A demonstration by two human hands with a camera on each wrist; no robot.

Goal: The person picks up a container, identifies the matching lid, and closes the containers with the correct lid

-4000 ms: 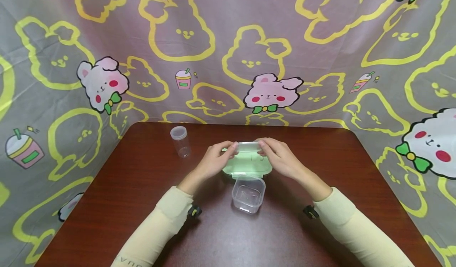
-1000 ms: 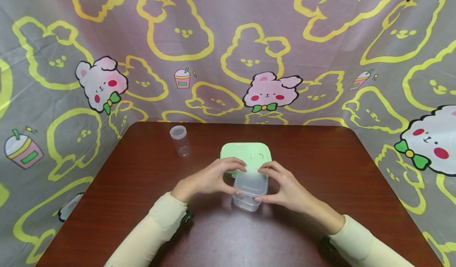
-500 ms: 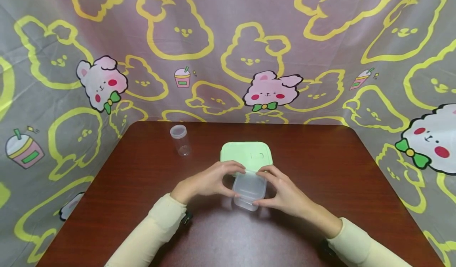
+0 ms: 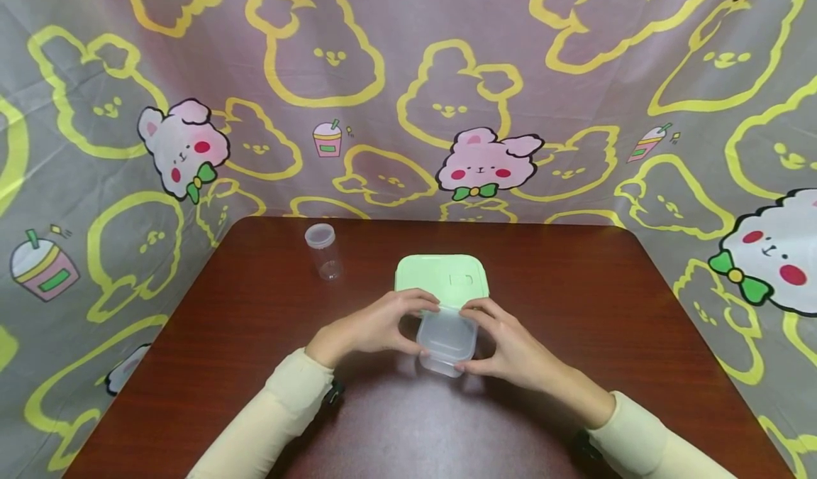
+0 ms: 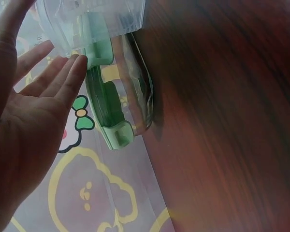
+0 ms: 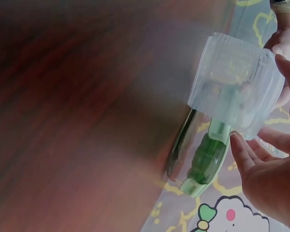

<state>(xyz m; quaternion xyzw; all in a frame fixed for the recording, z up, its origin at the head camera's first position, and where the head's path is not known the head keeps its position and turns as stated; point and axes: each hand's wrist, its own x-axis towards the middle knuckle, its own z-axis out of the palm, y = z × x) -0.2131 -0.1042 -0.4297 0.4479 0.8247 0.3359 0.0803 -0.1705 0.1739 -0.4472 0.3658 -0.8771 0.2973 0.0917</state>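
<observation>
A small clear plastic container (image 4: 440,370) stands in front of a green-lidded box (image 4: 424,274) on the table. Its translucent square lid (image 4: 448,333) lies over its top. My left hand (image 4: 376,324) grips the lid's left side, thumb at the near corner and fingertips at the far edge. Opposite it, my right hand (image 4: 513,348) grips the right side in the same way. From the right wrist view, the container (image 6: 220,92) overlaps the box's green clasp (image 6: 206,159). In the left wrist view, fingertips (image 5: 77,67) sit right at the lid's edge.
A clear jar (image 4: 327,255) with a whitish screw lid stands at the back left of the brown table (image 4: 574,273). A patterned cloth (image 4: 396,74) hangs around the table's back and sides.
Four seconds ago both hands held the lid up over the green-lidded box, with the container uncovered. The lid has since come down onto the container; over the last half second almost nothing has moved.
</observation>
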